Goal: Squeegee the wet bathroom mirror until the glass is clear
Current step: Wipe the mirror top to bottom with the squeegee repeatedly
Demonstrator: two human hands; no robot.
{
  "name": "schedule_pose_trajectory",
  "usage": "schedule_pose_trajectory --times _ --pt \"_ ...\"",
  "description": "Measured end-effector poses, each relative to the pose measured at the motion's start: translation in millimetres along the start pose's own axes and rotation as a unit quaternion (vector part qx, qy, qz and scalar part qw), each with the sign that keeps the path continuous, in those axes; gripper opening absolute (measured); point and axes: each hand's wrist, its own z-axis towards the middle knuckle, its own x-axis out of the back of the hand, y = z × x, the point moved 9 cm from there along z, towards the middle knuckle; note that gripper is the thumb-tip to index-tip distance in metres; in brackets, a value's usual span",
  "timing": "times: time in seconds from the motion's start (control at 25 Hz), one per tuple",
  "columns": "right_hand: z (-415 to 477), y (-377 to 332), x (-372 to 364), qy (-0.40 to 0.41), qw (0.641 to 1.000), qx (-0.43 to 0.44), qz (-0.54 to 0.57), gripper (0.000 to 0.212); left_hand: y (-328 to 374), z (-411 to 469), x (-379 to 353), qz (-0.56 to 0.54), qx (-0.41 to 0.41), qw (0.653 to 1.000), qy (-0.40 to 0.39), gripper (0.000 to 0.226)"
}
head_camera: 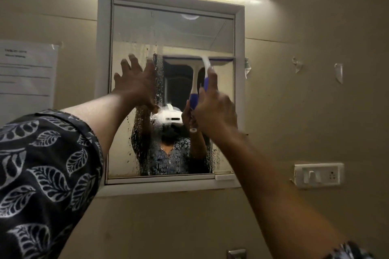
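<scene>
A taped white paper notice hangs at left as a person's left hand, fingers spread wide, braces against the left side of the white-framed bathroom mirror. Water beads down the glass's centre strip. On the right half, the right hand grips the blue handle of a white-and-blue plastic squeegee, its blade laid high across the glass, apparently mid-stroke. The next move likely calls for a steady, even downward pull, then an overlapping pass over the beaded centre
</scene>
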Motion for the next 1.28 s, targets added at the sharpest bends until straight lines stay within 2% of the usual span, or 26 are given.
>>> schedule_pose_trajectory --times 0.28,0.52,0.68,0.84,0.96,1.12,1.28 --pt "-121.6 29.9 -35.0 -0.092 0.993 -0.069 -0.018 0.067 -4.8 -4.5 10.0 0.044 -0.025 0.999 -0.006 0.123" --pt "-155.5 39.9 -34.7 -0.133 0.985 -0.107 -0.017 0.062 -1.5 -9.2 12.3 0.051 -0.023 0.998 -0.002 0.124" --pt "-119.6 19.0 -4.2 -0.098 0.993 -0.062 0.001 0.048 0.3 -12.6 14.1 0.052 -0.024 0.998 0.004 0.117" --pt "-23.6 -18.6 44.2 -0.002 1.000 0.022 -0.001 0.040 3.5 -12.7 19.8 0.025 -0.015 0.999 0.028 0.095" --pt "52.2 -48.2 62.9 0.029 0.997 0.062 -0.042 0.039 4.0 -12.1 20.2 0.020 -0.008 0.999 0.030 0.097" --pt "109.4 -52.9 59.7 0.029 0.995 0.036 -0.094 0.037 3.1 -11.8 19.3 0.022 -0.002 0.999 0.024 0.104" --pt "101.2 -27.4 36.8 -0.011 0.994 -0.012 -0.105 0.051 2.8 -12.2 18.8 0.034 -0.017 0.999 0.020 0.111"
